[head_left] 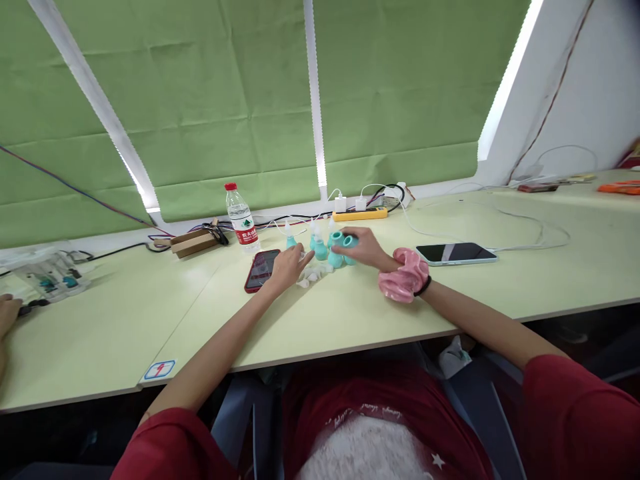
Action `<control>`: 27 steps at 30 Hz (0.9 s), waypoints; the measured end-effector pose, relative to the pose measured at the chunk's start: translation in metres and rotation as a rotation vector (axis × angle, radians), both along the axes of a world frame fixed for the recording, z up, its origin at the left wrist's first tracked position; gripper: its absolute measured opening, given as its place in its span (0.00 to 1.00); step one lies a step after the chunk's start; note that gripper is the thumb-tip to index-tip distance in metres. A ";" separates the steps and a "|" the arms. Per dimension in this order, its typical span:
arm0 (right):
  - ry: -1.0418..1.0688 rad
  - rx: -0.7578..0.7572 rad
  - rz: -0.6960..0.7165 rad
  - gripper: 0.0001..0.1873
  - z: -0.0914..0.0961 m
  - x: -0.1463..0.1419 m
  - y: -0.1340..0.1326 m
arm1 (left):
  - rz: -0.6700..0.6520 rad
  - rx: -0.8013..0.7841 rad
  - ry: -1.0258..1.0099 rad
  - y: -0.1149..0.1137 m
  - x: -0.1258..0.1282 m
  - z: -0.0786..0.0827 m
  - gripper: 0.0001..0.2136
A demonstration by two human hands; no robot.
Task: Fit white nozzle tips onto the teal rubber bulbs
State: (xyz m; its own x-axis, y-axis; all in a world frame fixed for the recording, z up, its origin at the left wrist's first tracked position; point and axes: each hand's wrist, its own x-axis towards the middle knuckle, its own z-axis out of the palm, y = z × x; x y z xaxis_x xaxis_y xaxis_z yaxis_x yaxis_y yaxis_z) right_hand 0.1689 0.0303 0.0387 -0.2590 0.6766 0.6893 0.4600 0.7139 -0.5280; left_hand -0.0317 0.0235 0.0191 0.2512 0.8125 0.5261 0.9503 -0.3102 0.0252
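Table (325, 320): front edge runs slantwise below both forearms; tabletop betw. the forearms & that edge gives room to draw back. Seam (185, 317) cuts across to the L, w/ a number label (159, 369) by the edge. More room R of the R wrist, on the near side of the pale phone (456, 253).

Teal bulbs (320, 251) sit clustered mid-table, betw. & just beyond the hands; loose white bits (313, 275) lie on the near side. R hand (364, 248): thumb & fingers closed round a bulb at the cluster's R end; pink scrunchie (404, 275) on the wrist. L hand (289, 268): fingers partly bent, tips by the white bits; can't tell if pinching any.

In the way: red-cased phone (260, 270) tight on the L hand's L side; water bottle (243, 220) upright behind it. Yellow device (360, 214) blocks the far side of the cluster, white chargers (341, 203) behind. Cardboard tray (194, 243) L of bottle. Far L: clear plastic unit (60, 277), plus another person's hand (6, 313). White cable (520, 249) trails R from the pale phone.
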 end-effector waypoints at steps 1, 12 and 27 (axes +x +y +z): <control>0.087 -0.002 -0.074 0.19 0.001 0.007 0.009 | 0.033 -0.003 0.026 0.001 -0.001 -0.003 0.16; 0.286 -0.119 -0.464 0.18 -0.033 0.055 0.082 | -0.042 -0.155 0.024 -0.003 0.004 -0.019 0.20; 0.150 -0.288 -0.416 0.13 -0.055 0.058 0.086 | -0.042 -0.258 0.035 -0.009 0.007 -0.018 0.24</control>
